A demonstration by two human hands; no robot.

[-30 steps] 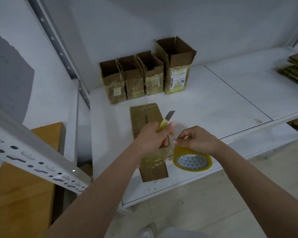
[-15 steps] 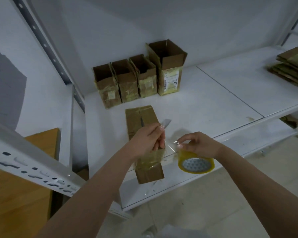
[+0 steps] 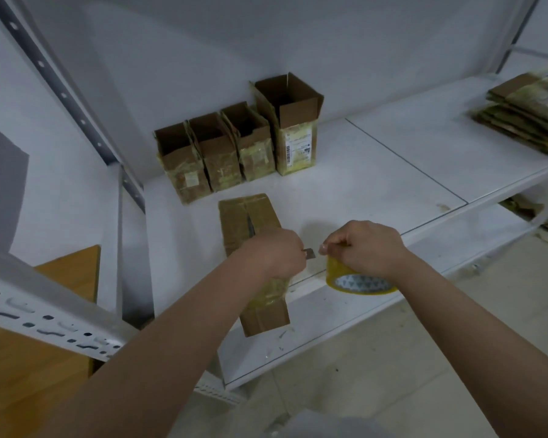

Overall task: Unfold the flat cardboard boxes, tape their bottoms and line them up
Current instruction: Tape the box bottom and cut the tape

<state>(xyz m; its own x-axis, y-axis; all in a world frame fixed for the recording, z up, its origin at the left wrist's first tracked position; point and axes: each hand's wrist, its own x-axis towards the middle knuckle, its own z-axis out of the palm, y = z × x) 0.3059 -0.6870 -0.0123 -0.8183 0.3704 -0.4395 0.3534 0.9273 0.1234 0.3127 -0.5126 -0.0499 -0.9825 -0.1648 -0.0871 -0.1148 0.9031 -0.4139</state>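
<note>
**Cutting the tape free at the box's near end**

Keep the strip taut while slicing. The left hand (image 3: 274, 252) grips a small grey-bladed knife (image 3: 309, 254); the right hand (image 3: 366, 248) pinches the tape and holds the yellow tape roll (image 3: 358, 281), lower centre. The brown cardboard box (image 3: 250, 222) lies on its side under the left hand.

Left hand (image 3: 277, 254) grips knife (image 3: 309, 254) — right hand (image 3: 366, 248) holds tape roll (image 3: 358, 281)

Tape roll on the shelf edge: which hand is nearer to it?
Right. The right hand rests on top of the tape roll, its fingers pinching the tape end. The left hand is off to the roll's left, over the lying box, holding a cutter.
</note>
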